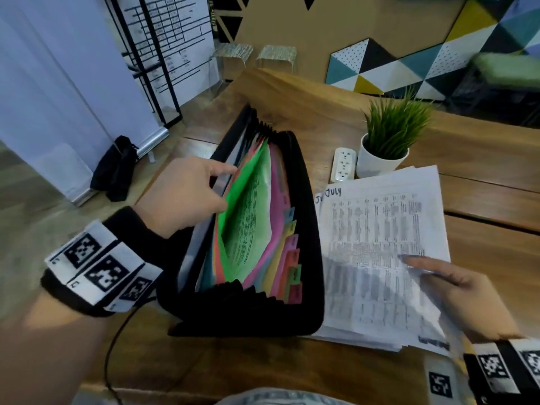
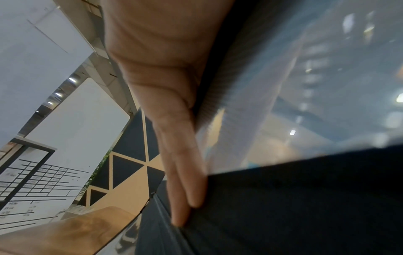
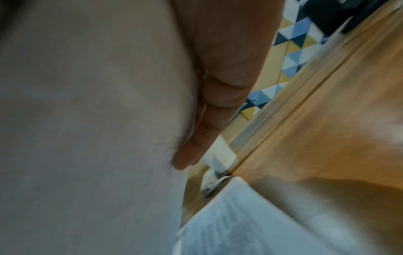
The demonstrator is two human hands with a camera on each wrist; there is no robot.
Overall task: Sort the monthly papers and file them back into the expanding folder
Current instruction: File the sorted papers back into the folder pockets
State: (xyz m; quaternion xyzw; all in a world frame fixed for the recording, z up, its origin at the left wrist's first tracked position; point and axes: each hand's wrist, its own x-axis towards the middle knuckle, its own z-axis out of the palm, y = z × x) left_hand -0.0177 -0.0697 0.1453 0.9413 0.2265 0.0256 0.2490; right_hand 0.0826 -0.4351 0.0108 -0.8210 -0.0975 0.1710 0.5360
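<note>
A black expanding folder (image 1: 310, 229) stands open on the wooden table, full of coloured tabbed dividers, with a green printed sheet (image 1: 248, 217) sticking up. My left hand (image 1: 187, 197) reaches into its left side; the straight fingers (image 2: 185, 172) lie flat along the folder's wall (image 2: 305, 207), pushing the front pockets apart. To the right, my right hand (image 1: 461, 293) pinches white printed sheets headed "JULY" (image 1: 377, 244), thumb on top and fingers (image 3: 207, 129) beneath the paper (image 3: 87, 120). More white papers (image 1: 365, 337) lie stacked under them.
A potted grass plant (image 1: 382, 159) and a white power strip (image 1: 343, 165) stand just behind the papers. The wooden table (image 1: 482, 244) runs on to the right. A black cable (image 1: 117, 346) hangs from my left wrist. A black bag (image 1: 114, 168) lies on the floor at left.
</note>
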